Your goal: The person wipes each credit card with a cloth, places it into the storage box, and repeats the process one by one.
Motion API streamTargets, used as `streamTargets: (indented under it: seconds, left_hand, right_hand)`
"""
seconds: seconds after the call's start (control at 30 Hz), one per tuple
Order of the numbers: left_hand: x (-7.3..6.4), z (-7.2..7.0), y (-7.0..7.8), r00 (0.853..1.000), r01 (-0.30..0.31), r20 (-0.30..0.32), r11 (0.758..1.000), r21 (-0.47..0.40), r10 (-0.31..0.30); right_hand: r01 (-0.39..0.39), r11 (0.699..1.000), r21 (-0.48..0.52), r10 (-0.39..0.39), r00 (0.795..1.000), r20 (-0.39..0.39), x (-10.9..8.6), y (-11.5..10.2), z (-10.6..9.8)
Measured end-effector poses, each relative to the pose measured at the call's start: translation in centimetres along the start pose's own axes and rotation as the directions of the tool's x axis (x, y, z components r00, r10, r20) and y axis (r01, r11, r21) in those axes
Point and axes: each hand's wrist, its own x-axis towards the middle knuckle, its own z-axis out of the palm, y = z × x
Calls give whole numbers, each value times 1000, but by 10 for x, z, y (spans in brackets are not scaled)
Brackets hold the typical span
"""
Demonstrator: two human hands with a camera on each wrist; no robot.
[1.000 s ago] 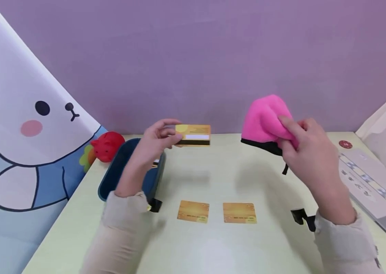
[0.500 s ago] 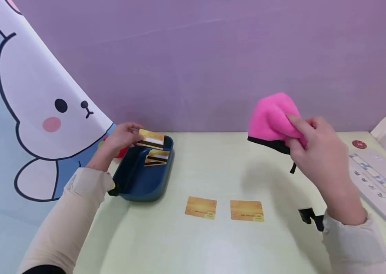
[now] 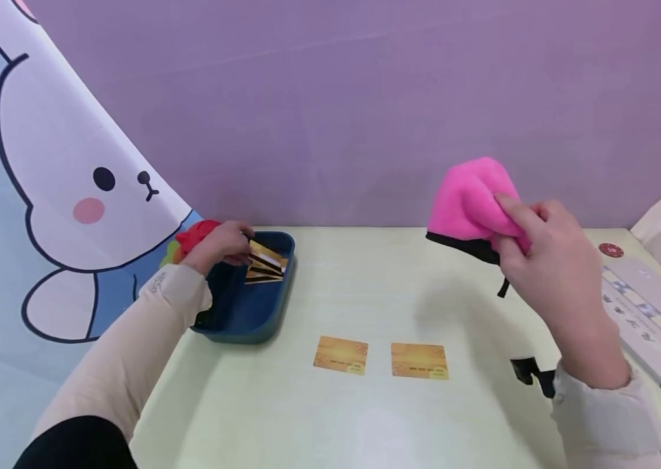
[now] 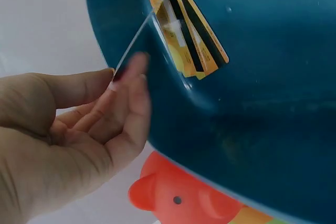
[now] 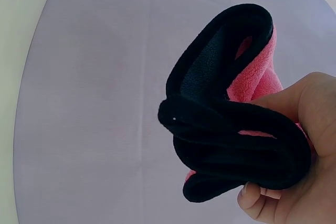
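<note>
At the blue bin point(image 3: 242, 336), my left hand point(image 3: 225, 245) pinches a gold bank card point(image 4: 133, 43) between thumb and fingers. Seen edge-on in the left wrist view, that card slants over the bin wall. Other gold cards point(image 4: 181, 30), striped backs up, lie overlapping inside the bin. Off to the right, my right hand point(image 3: 553, 280) grips a pink fleece piece with black trim point(image 3: 471, 202), raised above the table. Its black-edged opening faces the right wrist camera, folded over on itself, and a short black strap hangs from it.
Two gold cards, one on the left point(image 3: 340, 355) and one on the right point(image 3: 420, 361), lie face up on the table. A red piggy bank point(image 3: 196, 234) stands behind the bin. At right are a grey-white box point(image 3: 652, 312) and a red chip point(image 3: 611, 250).
My left hand has carried the card leftward from mid-air to the bin, then lowered it toward the cards inside. The right hand still holds the pink fleece piece in nearly the same place.
</note>
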Motion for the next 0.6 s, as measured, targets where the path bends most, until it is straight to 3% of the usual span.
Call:
streamTargets:
  seconds: [0.13, 0.23, 0.3, 0.4, 0.5, 0.6]
  left_hand:
    - [-8, -3, 4, 994, -65, -68, 978, 198, 80]
    - [-24, 4, 20, 972, -185, -88, 936, 300, 220]
    - [-41, 17, 37, 954, -276, -32, 911, 306, 299]
    - [-71, 47, 62, 916, -402, 141, 854, 331, 376]
    - [-98, 86, 78, 891, -440, 313, 800, 408, 330]
    - [-112, 121, 80, 883, -444, 395, 729, 521, 255]
  right_hand:
    - [15, 1000, 6, -15, 1000, -13, 1, -3, -2]
    - [25, 1000, 5, -25, 999, -24, 3, -6, -4]
    - [32, 999, 6, -32, 999, -28, 5, -7, -6]
    - [32, 999, 10, -32, 999, -33, 6, -9, -8]
    - [22, 1000, 17, -22, 999, -27, 7, -9, -8]
    - [14, 1000, 24, -14, 1000, -16, 7, -7, -6]
